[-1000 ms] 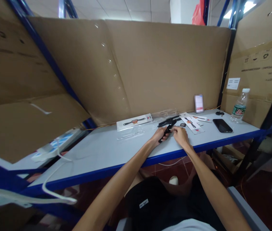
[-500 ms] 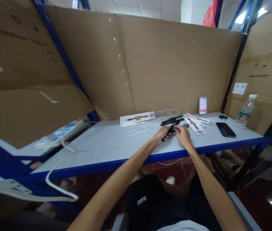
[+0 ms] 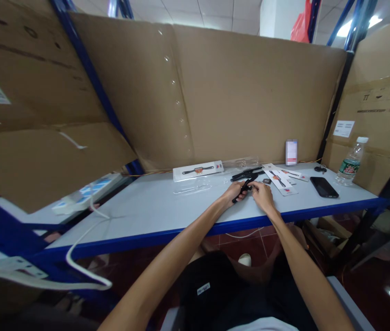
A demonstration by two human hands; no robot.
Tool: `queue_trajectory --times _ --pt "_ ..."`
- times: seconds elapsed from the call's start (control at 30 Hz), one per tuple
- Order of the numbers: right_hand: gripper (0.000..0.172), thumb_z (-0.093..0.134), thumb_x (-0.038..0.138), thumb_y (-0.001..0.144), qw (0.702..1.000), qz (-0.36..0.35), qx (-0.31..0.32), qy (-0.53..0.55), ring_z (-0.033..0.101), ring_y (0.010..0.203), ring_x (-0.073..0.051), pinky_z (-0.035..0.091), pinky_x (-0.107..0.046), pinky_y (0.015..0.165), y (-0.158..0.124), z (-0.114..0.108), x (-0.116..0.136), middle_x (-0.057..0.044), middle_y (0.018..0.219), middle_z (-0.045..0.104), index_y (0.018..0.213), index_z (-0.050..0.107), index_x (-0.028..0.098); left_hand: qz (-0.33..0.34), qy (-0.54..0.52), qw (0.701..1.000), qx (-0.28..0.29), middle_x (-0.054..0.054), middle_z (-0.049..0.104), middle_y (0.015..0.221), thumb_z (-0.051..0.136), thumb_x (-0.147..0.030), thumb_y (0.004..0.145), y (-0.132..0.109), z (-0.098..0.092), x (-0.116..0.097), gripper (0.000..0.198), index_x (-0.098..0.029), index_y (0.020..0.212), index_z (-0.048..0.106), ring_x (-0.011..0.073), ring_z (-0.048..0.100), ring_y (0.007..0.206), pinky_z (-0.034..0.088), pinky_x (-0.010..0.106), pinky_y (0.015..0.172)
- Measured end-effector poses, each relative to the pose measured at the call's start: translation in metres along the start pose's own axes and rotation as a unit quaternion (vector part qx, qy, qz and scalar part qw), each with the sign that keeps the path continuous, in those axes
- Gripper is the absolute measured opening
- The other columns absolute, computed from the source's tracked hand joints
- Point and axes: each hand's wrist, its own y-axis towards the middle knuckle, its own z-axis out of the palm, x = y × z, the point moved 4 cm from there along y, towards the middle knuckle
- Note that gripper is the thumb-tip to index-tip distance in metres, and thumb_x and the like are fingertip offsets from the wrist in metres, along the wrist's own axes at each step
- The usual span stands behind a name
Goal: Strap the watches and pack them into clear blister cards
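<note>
My left hand (image 3: 235, 191) is wrapped around one handle of a black spokeshave (image 3: 245, 186), held slanting just above the table near its front edge. The fingers of my right hand (image 3: 261, 193) are pinched at the middle of the spokeshave; whether they hold a small part of it is too small to make out. Behind my hands lie more black spokeshaves (image 3: 247, 173), overlapping one another. Printed cards (image 3: 277, 179) showing the same two-handled tool lie to the right, near a small dark square piece (image 3: 266, 181).
A packaged spokeshave card (image 3: 198, 170) and clear plastic blisters (image 3: 192, 185) lie at the back of the table (image 3: 139, 211). At right are a black phone (image 3: 324, 187), keys (image 3: 320, 169) and a water bottle (image 3: 350, 162). Another phone (image 3: 291, 152) leans on the cardboard wall (image 3: 250, 92).
The spokeshave has turned slightly in my left hand. My right fingers have shifted a little at its middle. Otherwise the view has moved only slightly.
</note>
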Motion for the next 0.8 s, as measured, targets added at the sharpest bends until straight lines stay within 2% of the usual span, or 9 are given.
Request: queue_trajectory --times 0.17,0.27,0.43,0.53,0.67,0.8 --pt "0.043 0.048 0.007 0.090 1.000 -0.008 -0.004 0.023 0.072 0.102 -0.018 0.051 -0.025 0.091 0.0011 0.0012 -0.0026 0.001 0.109 0.080 0.111 0.080 0.029 -0.005 0.001 1.000 0.007 -0.005 0.041 0.054 0.041 -0.030 0.105 -0.0001 0.0004 -0.0002 0.032 -0.016 0.078 0.050 0.0034 0.030 0.035 0.013 0.015 0.034" --pt "0.038 0.050 0.011 0.092 1.000 0.020 -0.004 -0.006 0.072 0.104 -0.020 0.051 -0.026 0.090 -0.0002 0.0008 -0.0030 -0.001 0.109 0.080 0.106 0.081 0.028 0.001 0.001 1.000 0.012 -0.005 0.040 0.055 0.039 -0.029 0.105 0.0005 -0.0004 -0.0002 0.033 -0.016 0.077 0.051 0.0033 0.030 0.036 0.013 0.016 0.035" --pt "0.032 0.051 0.019 0.098 0.997 0.057 -0.014 -0.056 0.071 0.109 -0.024 0.051 -0.029 0.089 -0.0023 -0.0040 0.0016 -0.008 0.115 0.078 0.117 0.077 0.024 0.000 -0.001 1.000 0.015 -0.005 0.042 0.055 0.047 -0.033 0.103 0.0024 -0.0004 0.0011 0.030 -0.017 0.078 0.051 0.0036 0.030 0.037 0.013 0.016 0.035" --pt "0.034 0.052 0.018 0.097 0.998 0.040 -0.007 -0.045 0.071 0.109 -0.024 0.051 -0.029 0.091 -0.0014 -0.0044 0.0038 -0.008 0.115 0.078 0.121 0.075 0.024 0.000 0.000 1.000 0.012 -0.005 0.043 0.055 0.052 -0.035 0.101 0.0022 -0.0002 0.0010 0.029 -0.017 0.078 0.050 0.0036 0.031 0.037 0.014 0.015 0.035" --pt "0.038 0.050 0.012 0.095 1.000 -0.012 0.006 -0.015 0.071 0.109 -0.021 0.050 -0.026 0.093 0.0000 -0.0015 0.0049 -0.003 0.114 0.079 0.115 0.078 0.028 0.001 -0.001 1.000 0.008 -0.005 0.042 0.054 0.047 -0.032 0.103 -0.0004 0.0004 -0.0007 0.029 -0.017 0.079 0.050 0.0035 0.031 0.037 0.014 0.015 0.035" --pt "0.033 0.052 0.016 0.094 0.999 0.035 -0.004 -0.037 0.072 0.107 -0.023 0.052 -0.029 0.090 -0.0004 -0.0007 0.0001 -0.004 0.110 0.079 0.108 0.080 0.027 -0.003 -0.003 1.000 0.004 -0.005 0.042 0.055 0.042 -0.031 0.105 -0.0013 0.0006 -0.0017 0.032 -0.017 0.077 0.049 0.0033 0.030 0.036 0.014 0.015 0.034"
